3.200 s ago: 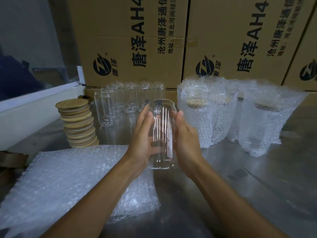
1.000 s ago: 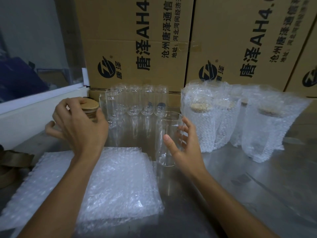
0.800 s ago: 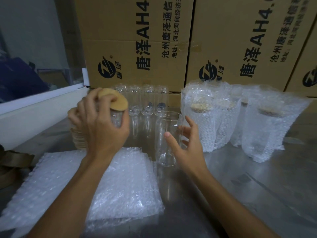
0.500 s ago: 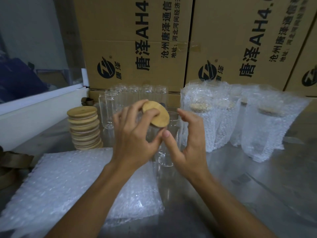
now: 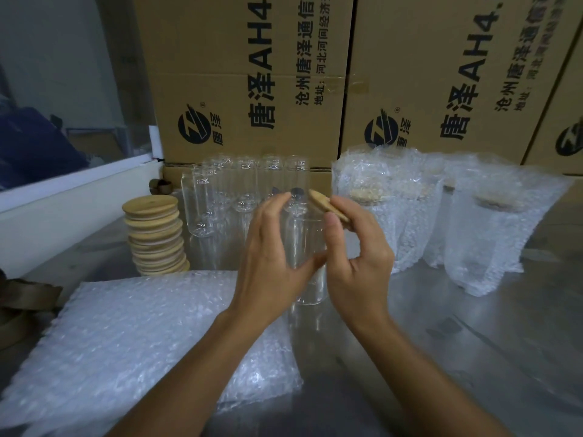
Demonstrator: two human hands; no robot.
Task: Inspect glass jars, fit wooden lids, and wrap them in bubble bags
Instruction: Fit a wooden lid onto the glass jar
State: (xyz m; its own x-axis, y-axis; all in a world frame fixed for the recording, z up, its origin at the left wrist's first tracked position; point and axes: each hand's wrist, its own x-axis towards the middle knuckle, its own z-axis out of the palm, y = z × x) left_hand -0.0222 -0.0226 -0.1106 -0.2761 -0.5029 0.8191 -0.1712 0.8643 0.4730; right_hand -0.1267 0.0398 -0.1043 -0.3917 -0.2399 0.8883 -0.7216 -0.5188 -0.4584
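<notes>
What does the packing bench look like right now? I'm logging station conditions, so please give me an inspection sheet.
Surface: metal table, shiny, scuffed.
Job's things: open glass jar upright between the hands; wooden lid tilted above it; lid stack at left; empty jars in rows behind; bubble bags piled flat in front; wrapped jars at right.
Clutter: brown strap at the left edge.
Hands: left hand open beside the jar; right hand pinches the lid.
Cables: nothing seen.
Surroundings: printed cardboard boxes stacked behind; white ledge at left.
</notes>
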